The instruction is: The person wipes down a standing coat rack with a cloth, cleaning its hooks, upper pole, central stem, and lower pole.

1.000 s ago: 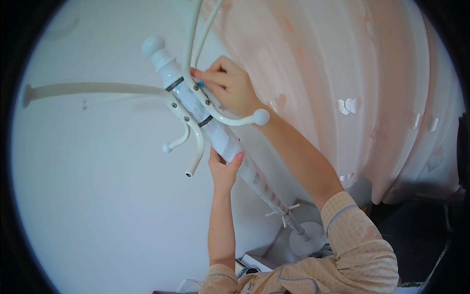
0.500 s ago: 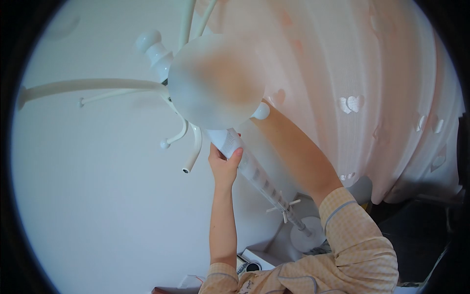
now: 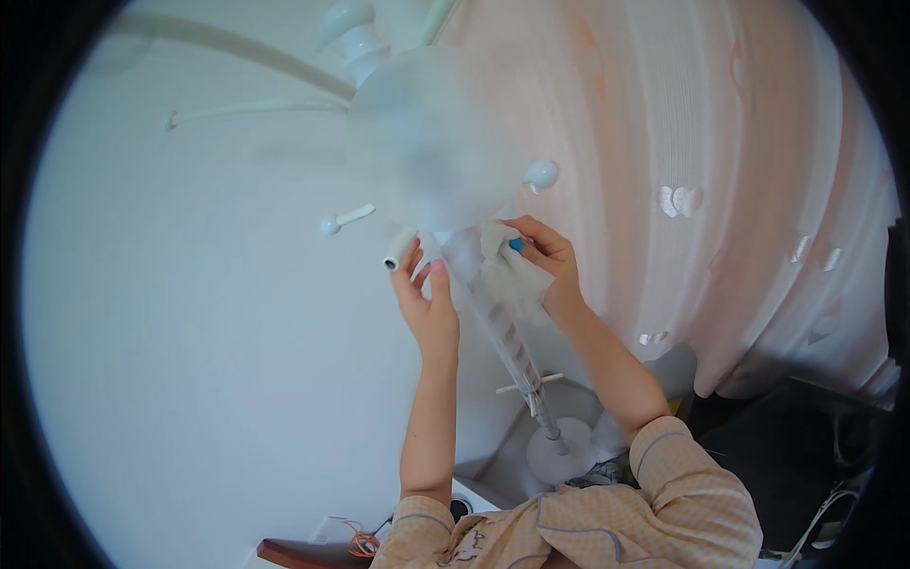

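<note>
A white coat stand [image 3: 507, 332] slants down from the top of the view to its round base. My right hand [image 3: 555, 261] pinches a thin white cloth [image 3: 517, 284] against the upper pole, with a small blue spot showing at the fingertips. My left hand [image 3: 431, 299] is raised on the other side of the pole, thumb and fingers apart. Its fingers are right beside a curved hook end [image 3: 400, 254]; whether they touch it I cannot tell. A blurred, round whitish shape [image 3: 431, 142] hides the top of the stand.
Other arms with knobs [image 3: 540, 174] stick out around the top. A pale pink curtain with heart shapes [image 3: 701, 142] hangs at the right, and a white wall [image 3: 237, 360] fills the left. Low down are the stand's base [image 3: 559, 455], a black surface [image 3: 796, 455] and a reddish-brown edge [image 3: 303, 553].
My right hand has come out from behind the round shape, now showing the cloth at the pole. My left hand has let go of the pole and opened beside the hook. The view has shifted.
</note>
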A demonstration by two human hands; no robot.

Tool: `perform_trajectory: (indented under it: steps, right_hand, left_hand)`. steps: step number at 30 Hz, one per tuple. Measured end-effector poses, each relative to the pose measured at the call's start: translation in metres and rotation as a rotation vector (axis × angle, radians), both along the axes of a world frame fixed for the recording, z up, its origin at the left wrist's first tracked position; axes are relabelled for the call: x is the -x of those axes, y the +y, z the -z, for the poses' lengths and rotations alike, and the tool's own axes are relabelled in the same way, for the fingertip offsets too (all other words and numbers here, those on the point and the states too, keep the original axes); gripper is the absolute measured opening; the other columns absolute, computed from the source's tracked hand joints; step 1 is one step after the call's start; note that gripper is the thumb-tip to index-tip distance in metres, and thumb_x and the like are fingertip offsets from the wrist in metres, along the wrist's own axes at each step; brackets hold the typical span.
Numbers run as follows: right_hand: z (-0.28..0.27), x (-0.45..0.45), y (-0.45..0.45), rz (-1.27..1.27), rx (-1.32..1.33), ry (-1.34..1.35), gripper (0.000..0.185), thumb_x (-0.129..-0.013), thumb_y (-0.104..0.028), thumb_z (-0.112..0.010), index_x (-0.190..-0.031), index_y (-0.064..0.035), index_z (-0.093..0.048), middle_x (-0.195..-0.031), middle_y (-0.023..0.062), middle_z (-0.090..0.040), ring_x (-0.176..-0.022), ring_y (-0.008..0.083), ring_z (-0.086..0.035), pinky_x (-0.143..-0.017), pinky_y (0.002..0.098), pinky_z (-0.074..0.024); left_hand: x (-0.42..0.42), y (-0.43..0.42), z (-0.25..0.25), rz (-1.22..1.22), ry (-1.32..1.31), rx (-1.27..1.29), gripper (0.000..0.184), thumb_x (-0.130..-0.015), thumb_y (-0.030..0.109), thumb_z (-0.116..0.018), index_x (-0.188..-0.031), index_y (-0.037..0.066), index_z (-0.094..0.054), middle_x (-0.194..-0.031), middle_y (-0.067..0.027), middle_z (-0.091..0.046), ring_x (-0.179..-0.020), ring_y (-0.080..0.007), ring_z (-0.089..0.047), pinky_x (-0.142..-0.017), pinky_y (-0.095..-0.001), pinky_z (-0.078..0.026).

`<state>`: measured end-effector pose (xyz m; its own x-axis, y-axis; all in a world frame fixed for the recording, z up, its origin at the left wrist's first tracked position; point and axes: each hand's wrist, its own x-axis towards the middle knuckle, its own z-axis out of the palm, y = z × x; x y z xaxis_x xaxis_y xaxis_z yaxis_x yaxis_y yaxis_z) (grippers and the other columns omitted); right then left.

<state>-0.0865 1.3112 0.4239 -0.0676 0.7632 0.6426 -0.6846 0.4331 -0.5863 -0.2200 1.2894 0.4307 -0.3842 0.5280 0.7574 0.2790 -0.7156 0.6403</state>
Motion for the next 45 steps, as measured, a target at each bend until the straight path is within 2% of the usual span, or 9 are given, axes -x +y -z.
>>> perform_trajectory:
  steps: [10, 12, 15, 18, 21, 26, 35, 42, 45]
  right_hand:
    - [0.005, 0.031, -0.013, -0.158, -0.041, 0.033, 0.020, -0.080, -0.001, -0.049, -0.100, -0.0045, -0.048, -0.092, 0.0071, -0.053, -0.084, 0.0141, -0.052, -0.075, 0.0245, -0.0424]
    - [0.005, 0.041, -0.012, 0.575, -0.444, -0.262, 0.025, -0.077, -0.001, -0.052, -0.101, -0.0034, -0.047, -0.094, 0.0097, -0.051, -0.089, 0.0176, -0.049, -0.077, 0.0271, -0.0402]
    - [0.004, 0.045, -0.008, 0.905, -0.465, -0.341, 0.034, -0.073, -0.002, -0.056, -0.105, -0.0030, -0.045, -0.100, 0.0129, -0.047, -0.094, 0.0212, -0.046, -0.079, 0.0291, -0.0387]
    - [0.001, 0.055, -0.002, 1.067, -0.375, -0.375, 0.047, -0.072, -0.004, -0.058, -0.114, -0.0024, -0.037, -0.109, 0.0142, -0.042, -0.095, 0.0212, -0.045, -0.080, 0.0304, -0.0380]
    - [-0.002, 0.065, -0.004, 0.605, -0.190, -0.306, 0.059, -0.074, -0.006, -0.057, -0.123, -0.0016, -0.025, -0.118, 0.0157, -0.034, -0.100, 0.0206, -0.042, -0.084, 0.0318, -0.0355]
    - [0.011, 0.067, 0.008, 0.759, -0.303, -0.350, 0.065, -0.076, -0.007, -0.055, -0.127, 0.0024, -0.016, -0.122, 0.0165, -0.030, -0.103, 0.0204, -0.039, -0.087, 0.0324, -0.0329]
    - [0.016, 0.054, 0.025, 0.845, -0.395, -0.367, 0.066, -0.075, -0.005, -0.054, -0.128, 0.0029, -0.014, -0.123, 0.0166, -0.030, -0.107, 0.0214, -0.037, -0.091, 0.0323, -0.0301]
    - [0.016, 0.062, 0.011, 0.768, -0.368, -0.345, 0.068, -0.074, -0.002, -0.054, -0.129, 0.0009, -0.013, -0.122, 0.0162, -0.031, -0.107, 0.0215, -0.037, -0.092, 0.0337, -0.0283]
    - [0.016, 0.063, 0.012, 0.778, -0.367, -0.343, 0.068, -0.075, -0.002, -0.054, -0.129, 0.0008, -0.013, -0.122, 0.0160, -0.031, -0.108, 0.0215, -0.037, -0.093, 0.0337, -0.0279]
  left_hand:
    - [-0.012, -0.036, 0.003, 0.487, -0.117, 0.027, 0.022, -0.082, 0.012, -0.051, -0.100, 0.000, -0.049, -0.096, -0.0072, -0.051, -0.085, -0.0121, -0.049, -0.074, -0.0234, -0.039]
    - [-0.008, -0.037, 0.002, 0.381, -0.154, 0.018, 0.021, -0.082, 0.013, -0.053, -0.098, 0.000, -0.050, -0.094, -0.0067, -0.050, -0.083, -0.0112, -0.049, -0.070, -0.0213, -0.039]
    - [0.009, -0.040, -0.012, 0.108, -0.410, 0.055, 0.015, -0.079, 0.007, -0.057, -0.090, 0.002, -0.050, -0.086, -0.0047, -0.050, -0.076, -0.0103, -0.049, -0.063, -0.0189, -0.040]
    - [0.025, -0.026, -0.050, -0.263, -0.286, -0.460, 0.013, -0.075, 0.003, -0.059, -0.084, 0.002, -0.049, -0.080, -0.0025, -0.048, -0.072, -0.0098, -0.049, -0.059, -0.0210, -0.041]
    - [0.030, -0.011, -0.096, -0.615, 0.222, -0.575, 0.022, -0.066, -0.004, -0.060, -0.086, 0.001, -0.053, -0.081, -0.0075, -0.049, -0.070, -0.0182, -0.051, -0.059, -0.0273, -0.042]
    - [0.007, 0.017, -0.136, -0.311, 0.252, -0.546, 0.023, -0.064, -0.004, -0.054, -0.086, 0.001, -0.057, -0.079, -0.0097, -0.049, -0.065, -0.0233, -0.051, -0.057, -0.0309, -0.042]
    - [0.014, 0.010, -0.076, -0.159, 0.488, -0.335, 0.023, -0.068, -0.006, -0.050, -0.088, 0.001, -0.058, -0.078, -0.0087, -0.049, -0.065, -0.0218, -0.053, -0.055, -0.0289, -0.042]
    - [0.021, 0.043, 0.007, -0.304, 0.050, -0.481, 0.025, -0.067, -0.002, -0.053, -0.092, 0.000, -0.057, -0.085, -0.0084, -0.052, -0.070, -0.0198, -0.051, -0.060, -0.0291, -0.042]
    - [0.024, 0.069, 0.013, -0.167, -0.337, -0.170, 0.021, -0.072, 0.002, -0.056, -0.093, 0.000, -0.056, -0.081, -0.0052, -0.052, -0.068, -0.0125, -0.048, -0.057, -0.0245, -0.038]
